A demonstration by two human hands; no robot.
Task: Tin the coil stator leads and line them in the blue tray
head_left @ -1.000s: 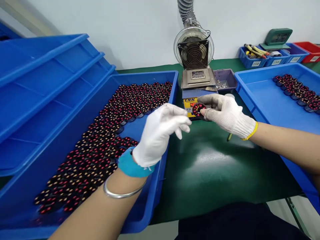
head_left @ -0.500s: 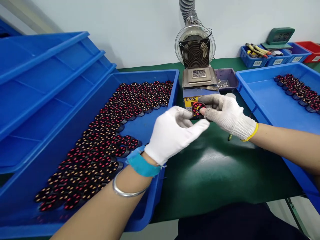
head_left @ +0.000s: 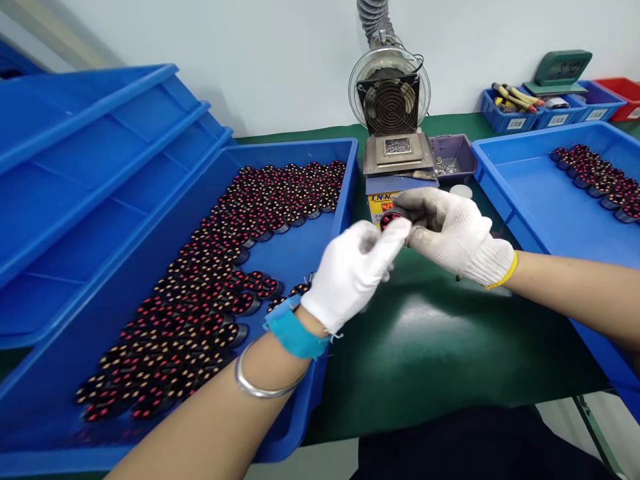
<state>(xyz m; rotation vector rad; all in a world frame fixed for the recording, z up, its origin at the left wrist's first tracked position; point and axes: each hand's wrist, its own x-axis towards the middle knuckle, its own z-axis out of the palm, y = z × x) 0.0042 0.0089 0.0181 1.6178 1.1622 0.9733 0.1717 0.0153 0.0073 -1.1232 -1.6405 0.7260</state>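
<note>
A small round black part with red segments (head_left: 389,219) is between my two gloved hands, in front of the yellow-fronted heating unit. My left hand (head_left: 353,267) pinches it from the left, the thumb covering much of its lower side. My right hand (head_left: 447,227), in a knitted glove with grey-stained fingertips, is closed round its right side. Below and left of my hands, a blue tray (head_left: 300,257) holds many similar round parts (head_left: 210,280), some with red and some with tan segments.
Behind my hands stands the heating unit (head_left: 377,190) with a metal plate, a fan (head_left: 391,107) and a duct. A purple bin (head_left: 453,157) sits beside it. At right is another blue tray (head_left: 540,200) with round parts. Stacked blue trays (head_left: 100,167) lean at left.
My left hand has closed in on the round part, its thumb now over it. The part has tipped and shifted slightly left; my right hand stays at it.
</note>
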